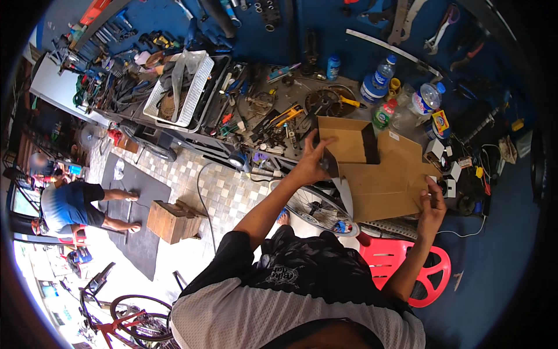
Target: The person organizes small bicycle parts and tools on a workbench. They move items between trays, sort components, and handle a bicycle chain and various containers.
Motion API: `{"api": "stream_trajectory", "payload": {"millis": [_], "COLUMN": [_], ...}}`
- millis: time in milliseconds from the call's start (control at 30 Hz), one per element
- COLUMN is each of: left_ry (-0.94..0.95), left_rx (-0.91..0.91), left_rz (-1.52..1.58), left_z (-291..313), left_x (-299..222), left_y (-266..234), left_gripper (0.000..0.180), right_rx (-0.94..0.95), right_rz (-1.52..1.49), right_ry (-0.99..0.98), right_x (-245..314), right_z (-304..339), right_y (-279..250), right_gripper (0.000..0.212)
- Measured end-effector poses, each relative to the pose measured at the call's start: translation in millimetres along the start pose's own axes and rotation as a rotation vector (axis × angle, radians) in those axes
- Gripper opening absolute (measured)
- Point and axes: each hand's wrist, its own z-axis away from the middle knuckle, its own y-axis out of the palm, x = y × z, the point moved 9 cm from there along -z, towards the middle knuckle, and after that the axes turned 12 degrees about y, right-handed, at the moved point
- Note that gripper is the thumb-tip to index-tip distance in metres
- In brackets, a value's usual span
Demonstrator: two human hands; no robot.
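An open brown cardboard box (pixel 381 189) is in front of me at the bench's edge, its lid flap spread toward me. The box's inner tray (pixel 344 141) shows plain brown card with nothing visible in it. At the box's left side wall is my left hand (pixel 314 161), thumb over the wall and fingers outside it. My right hand (pixel 432 206) grips the right edge of the flap, thumb and fingers closed on the card. Part of the left hand's grip is hidden by the box.
Behind the box, a workbench (pixel 363 75) carries tools, bottles and a white basket (pixel 200 81). Below are a bicycle wheel (pixel 317 209) and a red plastic chair (pixel 381 256). Further left, a wooden box (pixel 168 224) stands near a bending person (pixel 70 203) and a red bicycle (pixel 125 323).
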Motion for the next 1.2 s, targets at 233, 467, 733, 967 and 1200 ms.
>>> {"api": "stream_trajectory", "payload": {"millis": [233,467,733,967,1200], "left_ry": [0.003,0.024,0.114,0.125,0.076], "left_rx": [-0.210,-0.216,-0.190,-0.053,0.158], "left_rz": [0.262,0.291,0.514,0.541,0.402], "left_z": [19.5,16.1,16.5,19.2,19.9], "left_x": [17.4,-35.7,-63.2,-76.1,-70.0], "left_y": [1.2,-41.8,-60.8,-62.6,-63.5], "left_gripper": [0.060,0.060,0.076,0.080,0.110], "right_rx": [-0.061,0.021,0.964,-0.406,0.093], "right_rz": [-0.147,-0.396,-0.887,-0.508,-0.669], "right_ry": [-0.292,-0.244,-0.398,-0.418,-0.451], "right_x": [19.8,48.2,103.7,50.1,4.9], "right_z": [3.3,37.6,89.7,88.7,65.7], "right_y": [-7.7,-13.4,62.6,19.1,36.9], "right_gripper": [0.038,0.052,0.075,0.093,0.072]}}
